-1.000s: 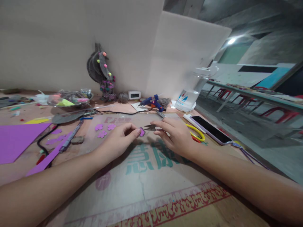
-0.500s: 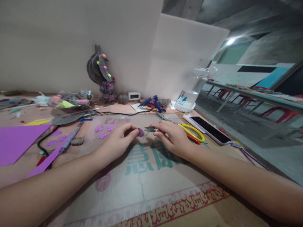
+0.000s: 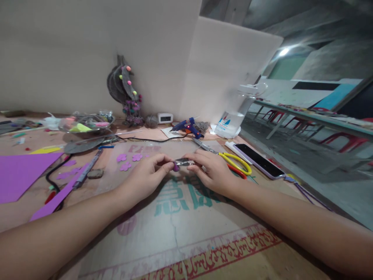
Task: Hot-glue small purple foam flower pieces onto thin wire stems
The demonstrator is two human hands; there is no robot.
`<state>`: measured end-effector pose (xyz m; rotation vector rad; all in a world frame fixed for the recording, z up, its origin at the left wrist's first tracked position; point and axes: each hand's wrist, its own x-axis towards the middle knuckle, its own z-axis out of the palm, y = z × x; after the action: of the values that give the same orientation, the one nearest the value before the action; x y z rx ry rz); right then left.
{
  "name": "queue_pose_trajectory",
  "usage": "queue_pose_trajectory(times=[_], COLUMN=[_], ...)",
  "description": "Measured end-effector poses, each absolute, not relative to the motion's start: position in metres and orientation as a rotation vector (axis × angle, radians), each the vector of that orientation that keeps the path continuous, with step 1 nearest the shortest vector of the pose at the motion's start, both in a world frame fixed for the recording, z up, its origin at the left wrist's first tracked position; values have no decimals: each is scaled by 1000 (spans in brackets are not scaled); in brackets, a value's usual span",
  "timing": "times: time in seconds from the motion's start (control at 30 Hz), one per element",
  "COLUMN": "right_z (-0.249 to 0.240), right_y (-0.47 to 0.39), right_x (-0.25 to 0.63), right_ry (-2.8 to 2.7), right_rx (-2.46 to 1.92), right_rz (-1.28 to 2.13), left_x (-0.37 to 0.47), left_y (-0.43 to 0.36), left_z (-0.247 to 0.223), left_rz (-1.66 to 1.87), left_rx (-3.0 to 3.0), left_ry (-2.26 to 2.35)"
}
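Note:
Between the thumb and fingers of my left hand (image 3: pixel 145 175) is a small purple piece (image 3: pixel 176 168), mostly covered by the fingertips. My right hand (image 3: pixel 214 173) is closed around small metal snips (image 3: pixel 183 161), their blades reaching to the purple piece. Both hands are held close together over the clear-covered mat with green and red print. Just left of my left hand lie several purple flower cutouts (image 3: pixel 125 166). A pair of scissors with yellow and red handles (image 3: pixel 239 163) rests beyond my right hand.
A purple sheet (image 3: pixel 26 175), a purple strip (image 3: pixel 55 200) and a pen (image 3: pixel 89 169) lie at the left. Behind stand a bowl of craft bits (image 3: pixel 87 130), a small clock (image 3: pixel 165 118), a blue glue gun (image 3: pixel 185 126) and a water jug (image 3: pixel 230 120). A phone (image 3: pixel 259 160) lies right.
The snips have moved left, from a small gap away to the purple piece at my left fingertips. The purple piece is turned differently in my left fingers.

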<state>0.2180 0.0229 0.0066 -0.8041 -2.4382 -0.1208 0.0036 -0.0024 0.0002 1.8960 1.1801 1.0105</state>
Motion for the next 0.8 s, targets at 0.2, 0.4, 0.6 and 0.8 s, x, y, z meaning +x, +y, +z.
queue_pose_trajectory(times=[0.2, 0.4, 0.6, 0.8], right_z=[9, 10, 10, 8], right_y=[21, 21, 22, 22], right_x=[216, 216, 215, 216], right_ry=[-2493, -2501, -2483, -2398], right_rx=[-789, -783, -775, -803], right_rz=[-113, -92, -96, -31], left_x=[3, 3, 2, 4], left_y=[-4, -5, -4, -4], left_z=[2, 2, -2, 2], left_rz=[988, 986, 979, 963], left_rx=[1946, 1961, 1968, 1937], left_ry=[1136, 1106, 1114, 1166])
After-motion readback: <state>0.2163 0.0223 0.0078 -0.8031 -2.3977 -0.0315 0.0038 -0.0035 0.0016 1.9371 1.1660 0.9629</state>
